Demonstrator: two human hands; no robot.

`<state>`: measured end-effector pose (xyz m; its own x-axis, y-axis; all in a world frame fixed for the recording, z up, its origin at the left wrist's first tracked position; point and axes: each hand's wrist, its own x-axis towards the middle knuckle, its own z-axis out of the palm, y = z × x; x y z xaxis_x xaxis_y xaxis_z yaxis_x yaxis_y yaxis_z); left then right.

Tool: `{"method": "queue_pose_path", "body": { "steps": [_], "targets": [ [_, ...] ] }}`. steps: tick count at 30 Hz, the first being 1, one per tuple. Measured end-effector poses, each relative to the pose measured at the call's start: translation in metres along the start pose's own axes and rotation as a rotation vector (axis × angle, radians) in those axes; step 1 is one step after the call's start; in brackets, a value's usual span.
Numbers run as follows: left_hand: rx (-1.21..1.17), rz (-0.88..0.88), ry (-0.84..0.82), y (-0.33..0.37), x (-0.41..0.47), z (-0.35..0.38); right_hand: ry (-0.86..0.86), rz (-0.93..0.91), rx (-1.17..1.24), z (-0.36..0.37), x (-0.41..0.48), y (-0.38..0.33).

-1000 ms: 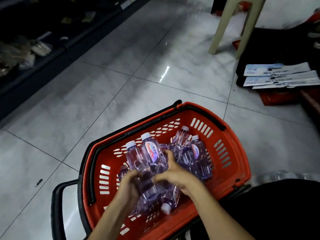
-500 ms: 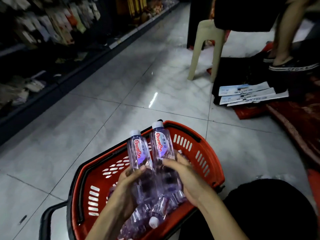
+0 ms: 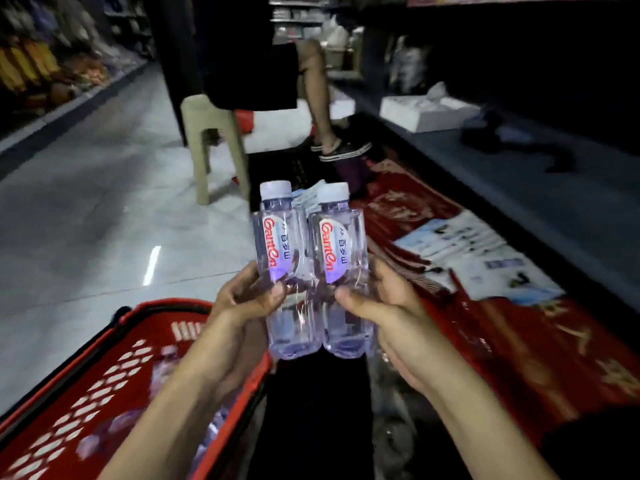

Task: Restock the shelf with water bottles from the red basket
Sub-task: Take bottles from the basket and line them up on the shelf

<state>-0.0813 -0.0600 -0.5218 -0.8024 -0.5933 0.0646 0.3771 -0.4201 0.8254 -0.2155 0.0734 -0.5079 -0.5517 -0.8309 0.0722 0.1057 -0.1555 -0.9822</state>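
Red basket (image 3: 114,375), white-capped clear bottles (image 3: 311,271)

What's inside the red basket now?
Blurred clear bottles lie in the basket, count unclear. The forearms cover part of its interior. Two bottles are out, held between the left hand and right hand.

A beige plastic stool (image 3: 213,133) stands on the tiled floor (image 3: 86,209) — printed leaflets (image 3: 485,258) lie across a red mat (image 3: 554,341).

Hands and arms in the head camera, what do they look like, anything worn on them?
Both forearms are bare as far as the picture shows, with no sleeves in view. The left hand and the right hand have no gloves. No watch, bracelet or ring is visible on either wrist or on the fingers, though the picture is dim and slightly blurred, so small items could be missed.
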Motion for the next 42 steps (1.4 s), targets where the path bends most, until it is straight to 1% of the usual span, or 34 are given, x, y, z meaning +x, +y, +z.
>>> {"method": "queue_pose_path", "body": {
  "steps": [5, 11, 15, 19, 24, 28, 31, 34, 37, 42],
  "targets": [
    [0.047, -0.041, -0.271, -0.029, 0.042, 0.089, 0.245, -0.143, -0.083, -0.078, -0.043, -0.048],
    [0.055, -0.109, -0.578, -0.075, 0.069, 0.205, 0.558, -0.244, -0.203, -0.155, -0.111, -0.095],
    [0.075, -0.127, -0.693, -0.114, 0.077, 0.275, 0.746, -0.292, -0.264, -0.199, -0.154, -0.113],
    [0.098, -0.141, -0.796, -0.154, 0.084, 0.332, 0.922, -0.349, -0.333, -0.234, -0.181, -0.114],
    [0.133, -0.206, -0.870, -0.194, 0.096, 0.377, 1.081, -0.366, -0.390, -0.273, -0.188, -0.105],
    [0.188, -0.218, -0.853, -0.224, 0.108, 0.399, 1.220, -0.371, -0.399, -0.301, -0.179, -0.092],
    [0.219, -0.216, -0.838, -0.248, 0.119, 0.410, 1.308, -0.326, -0.435, -0.324, -0.169, -0.082],
    [0.242, -0.189, -0.848, -0.275, 0.125, 0.416, 1.357, -0.287, -0.477, -0.346, -0.164, -0.070],
    [0.268, -0.171, -0.818, -0.297, 0.127, 0.417, 1.386, -0.223, -0.593, -0.360, -0.162, -0.060],
    [0.389, -0.100, -0.859, -0.313, 0.143, 0.426, 1.458, -0.171, -0.637, -0.380, -0.155, -0.055]
  ]
}}
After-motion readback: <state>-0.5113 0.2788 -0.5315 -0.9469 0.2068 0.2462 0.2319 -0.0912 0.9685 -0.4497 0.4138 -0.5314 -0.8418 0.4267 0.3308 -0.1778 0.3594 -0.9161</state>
